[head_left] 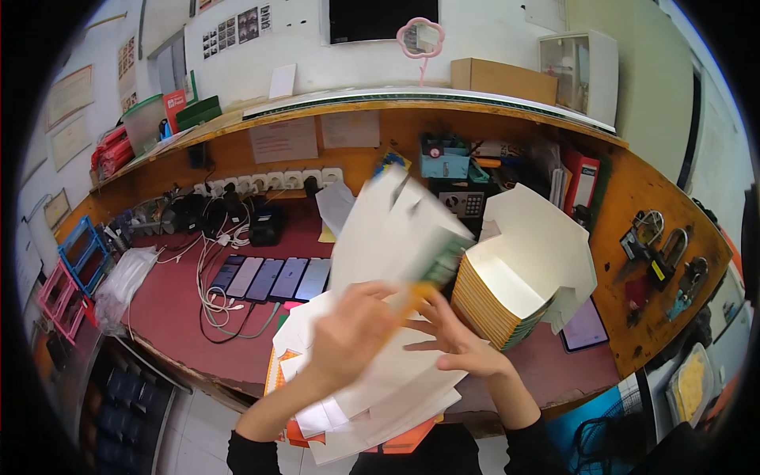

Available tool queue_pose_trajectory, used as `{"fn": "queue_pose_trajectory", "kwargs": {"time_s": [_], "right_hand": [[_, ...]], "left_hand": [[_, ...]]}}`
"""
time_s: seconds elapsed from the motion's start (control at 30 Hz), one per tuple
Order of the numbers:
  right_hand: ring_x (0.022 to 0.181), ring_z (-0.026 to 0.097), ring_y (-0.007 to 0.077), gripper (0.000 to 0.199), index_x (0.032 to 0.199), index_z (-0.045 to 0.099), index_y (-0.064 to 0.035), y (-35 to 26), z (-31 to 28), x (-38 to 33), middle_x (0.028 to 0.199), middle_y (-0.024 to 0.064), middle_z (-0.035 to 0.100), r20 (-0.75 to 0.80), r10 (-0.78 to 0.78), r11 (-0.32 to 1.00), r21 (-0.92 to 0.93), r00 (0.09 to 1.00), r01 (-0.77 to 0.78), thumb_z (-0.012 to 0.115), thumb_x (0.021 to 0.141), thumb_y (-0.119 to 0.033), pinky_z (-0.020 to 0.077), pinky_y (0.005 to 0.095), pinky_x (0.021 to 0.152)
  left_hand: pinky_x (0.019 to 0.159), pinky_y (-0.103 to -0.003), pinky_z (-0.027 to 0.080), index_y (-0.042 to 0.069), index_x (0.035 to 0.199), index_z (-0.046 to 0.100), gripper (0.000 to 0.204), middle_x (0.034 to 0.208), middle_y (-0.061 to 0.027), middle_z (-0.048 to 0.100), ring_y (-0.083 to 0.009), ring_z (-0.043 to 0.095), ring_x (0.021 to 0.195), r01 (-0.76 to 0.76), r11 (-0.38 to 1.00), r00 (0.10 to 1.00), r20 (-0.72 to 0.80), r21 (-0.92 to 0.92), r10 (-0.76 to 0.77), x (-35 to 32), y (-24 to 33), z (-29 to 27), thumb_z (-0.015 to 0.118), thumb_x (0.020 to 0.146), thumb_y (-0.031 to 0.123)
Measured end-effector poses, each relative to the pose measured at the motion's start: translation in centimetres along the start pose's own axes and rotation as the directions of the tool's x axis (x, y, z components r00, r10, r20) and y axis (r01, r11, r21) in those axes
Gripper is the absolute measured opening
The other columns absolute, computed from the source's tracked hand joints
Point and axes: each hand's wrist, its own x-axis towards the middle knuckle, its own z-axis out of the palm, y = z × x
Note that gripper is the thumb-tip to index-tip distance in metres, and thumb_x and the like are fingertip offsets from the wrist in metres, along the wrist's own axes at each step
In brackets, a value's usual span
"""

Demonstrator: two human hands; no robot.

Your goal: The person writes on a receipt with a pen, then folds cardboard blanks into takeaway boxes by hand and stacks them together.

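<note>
I'm seeing a tilted, blurred box (388, 245) left of the stack (487, 305); the left grip (348, 336) is holding it, the right grip (459, 336), fingers spread, is hovering nearer the stack.

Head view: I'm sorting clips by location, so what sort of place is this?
Probably a small office or shop workspace, though I can't be sure which. The row of phones, the row of power sockets and the red binder suggest it.
</note>
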Motion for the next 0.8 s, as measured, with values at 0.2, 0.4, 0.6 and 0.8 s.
{"fn": "queue_pose_trajectory", "kwargs": {"time_s": [0.2, 0.4, 0.6, 0.8], "right_hand": [[0.117, 0.039, 0.0229, 0.076, 0.127, 0.034, 0.0010, -4.2, -0.8, 2.4, 0.125, 0.0123, 0.040, -0.086, 0.042, 0.977, -0.207, 0.995, -0.059, 0.075, 0.067, -0.019, 0.0320, 0.0346, 0.097], [0.130, 0.023, 0.0361, 0.062, 0.132, 0.038, -0.0103, -4.5, -0.2, 7.2, 0.142, 0.0176, 0.022, 0.088, -0.569, 0.316, -0.894, 0.817, 0.317, 0.056, 0.074, 0.003, 0.0197, 0.0455, 0.104], [0.129, 0.026, 0.0344, 0.061, 0.133, 0.031, -0.0011, -2.6, 0.0, 6.5, 0.140, 0.0229, 0.022, 0.199, -0.400, 0.736, -0.511, 0.894, 0.443, 0.058, 0.082, -0.018, 0.0244, 0.0388, 0.103], [0.122, 0.033, 0.0414, 0.075, 0.133, 0.027, -0.0123, 0.1, -0.1, 7.6, 0.133, 0.0308, 0.024, -0.117, -0.937, 0.326, -0.639, 0.330, 0.697, 0.042, 0.080, -0.063, 0.0359, 0.0445, 0.096]], "left_hand": [[0.102, -0.045, 0.024, 0.000, 0.133, 0.023, 0.081, 0.144, -0.0180, 0.003, -0.0418, 0.034, 0.122, 0.260, 0.557, 0.965, 0.231, -0.789, -0.124, 3.4, 1.1, 0.7, 0.044, 0.080, 0.058], [0.095, -0.037, 0.035, 0.000, 0.132, 0.025, 0.072, 0.133, -0.0154, 0.035, -0.0237, 0.047, 0.113, 0.192, 0.412, 0.965, 0.094, -0.891, -0.246, 5.5, -1.9, -1.3, 0.052, 0.082, 0.045], [0.073, -0.025, 0.047, -0.003, 0.099, 0.059, 0.020, 0.090, -0.0076, 0.063, -0.0133, 0.060, 0.078, -0.035, 0.317, 0.829, -0.205, -0.948, -0.520, 4.4, -4.8, -0.1, 0.061, 0.080, 0.005], [0.080, -0.024, 0.045, 0.001, 0.105, 0.053, 0.027, 0.099, -0.0043, 0.060, -0.0098, 0.056, 0.089, 0.002, 0.350, 0.888, -0.159, -0.937, -0.431, 5.0, -2.5, 5.4, 0.063, 0.081, 0.006]]}}
